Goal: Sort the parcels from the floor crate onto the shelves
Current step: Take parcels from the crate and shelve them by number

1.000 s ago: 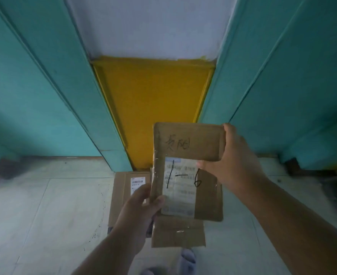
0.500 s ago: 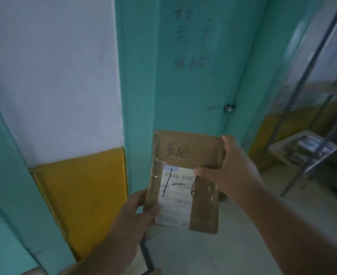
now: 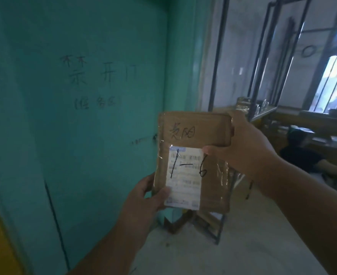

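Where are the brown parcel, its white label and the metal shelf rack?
parcel (image 3: 195, 128), head view, upper brown face.
white label (image 3: 183, 181), head view, middle of the sticker.
metal shelf rack (image 3: 215, 76), head view, its dark upright post.

Parcel held up between both hands, door behind, shelving to the right.

Parcel (image 3: 193, 159): upright, centre; left hand (image 3: 143, 197) at its lower left corner, right hand (image 3: 244, 147) at its upper right edge. Label (image 3: 184, 177) on its front face. Door (image 3: 80, 116) behind and left. Shelf rack (image 3: 262, 80) behind and right; a person (image 3: 302, 153) beyond it, far right; window (image 3: 334, 76) above.
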Motion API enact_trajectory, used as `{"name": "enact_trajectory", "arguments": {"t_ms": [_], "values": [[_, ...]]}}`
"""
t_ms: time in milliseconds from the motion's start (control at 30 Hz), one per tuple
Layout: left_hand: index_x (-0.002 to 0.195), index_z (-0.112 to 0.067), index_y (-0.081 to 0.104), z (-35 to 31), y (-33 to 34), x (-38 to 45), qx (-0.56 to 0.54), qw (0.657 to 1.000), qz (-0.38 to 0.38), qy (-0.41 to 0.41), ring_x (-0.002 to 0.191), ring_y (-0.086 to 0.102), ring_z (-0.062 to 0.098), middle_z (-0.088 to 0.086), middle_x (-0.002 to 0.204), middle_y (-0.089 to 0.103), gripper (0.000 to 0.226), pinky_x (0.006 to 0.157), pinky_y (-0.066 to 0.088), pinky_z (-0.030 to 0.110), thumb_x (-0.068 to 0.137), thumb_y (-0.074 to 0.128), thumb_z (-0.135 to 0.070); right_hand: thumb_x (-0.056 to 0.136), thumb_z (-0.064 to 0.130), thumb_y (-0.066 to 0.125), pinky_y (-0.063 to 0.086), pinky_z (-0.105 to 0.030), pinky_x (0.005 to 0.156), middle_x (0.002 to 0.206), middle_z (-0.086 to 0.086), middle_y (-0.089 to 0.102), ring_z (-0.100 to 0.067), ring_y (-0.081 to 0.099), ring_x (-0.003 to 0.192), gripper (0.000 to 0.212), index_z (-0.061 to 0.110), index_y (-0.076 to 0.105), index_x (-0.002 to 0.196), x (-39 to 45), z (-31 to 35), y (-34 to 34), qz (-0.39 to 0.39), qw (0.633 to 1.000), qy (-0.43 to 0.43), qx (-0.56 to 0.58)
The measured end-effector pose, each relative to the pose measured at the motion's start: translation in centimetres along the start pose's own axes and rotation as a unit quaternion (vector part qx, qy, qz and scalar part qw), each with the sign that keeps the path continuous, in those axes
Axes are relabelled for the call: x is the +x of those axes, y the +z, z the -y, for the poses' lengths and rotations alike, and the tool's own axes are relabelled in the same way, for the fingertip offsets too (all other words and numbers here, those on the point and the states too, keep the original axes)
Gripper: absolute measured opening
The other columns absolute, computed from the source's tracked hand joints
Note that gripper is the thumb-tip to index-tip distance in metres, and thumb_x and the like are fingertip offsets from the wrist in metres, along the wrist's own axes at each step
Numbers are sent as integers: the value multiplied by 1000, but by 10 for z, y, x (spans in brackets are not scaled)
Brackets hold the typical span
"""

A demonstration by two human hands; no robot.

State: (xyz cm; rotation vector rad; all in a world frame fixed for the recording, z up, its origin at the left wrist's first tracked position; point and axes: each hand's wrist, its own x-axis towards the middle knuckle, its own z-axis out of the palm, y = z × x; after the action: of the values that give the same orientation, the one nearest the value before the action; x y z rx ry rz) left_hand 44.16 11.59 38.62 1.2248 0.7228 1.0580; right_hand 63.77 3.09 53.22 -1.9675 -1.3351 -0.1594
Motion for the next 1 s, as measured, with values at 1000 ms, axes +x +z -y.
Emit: {"name": "enact_trajectory", "arguments": {"t_ms": [1000], "values": [[106,-51,49,183,607,313,93,937,336,-11,99,60,0,-26,109,57,50,84,54,32,80,83,-26,64,38,90,63,-41,68,113,-2,56,-20,64,93,78,34,37,121,226,-557,-177,-170,943,261,-114]]}}
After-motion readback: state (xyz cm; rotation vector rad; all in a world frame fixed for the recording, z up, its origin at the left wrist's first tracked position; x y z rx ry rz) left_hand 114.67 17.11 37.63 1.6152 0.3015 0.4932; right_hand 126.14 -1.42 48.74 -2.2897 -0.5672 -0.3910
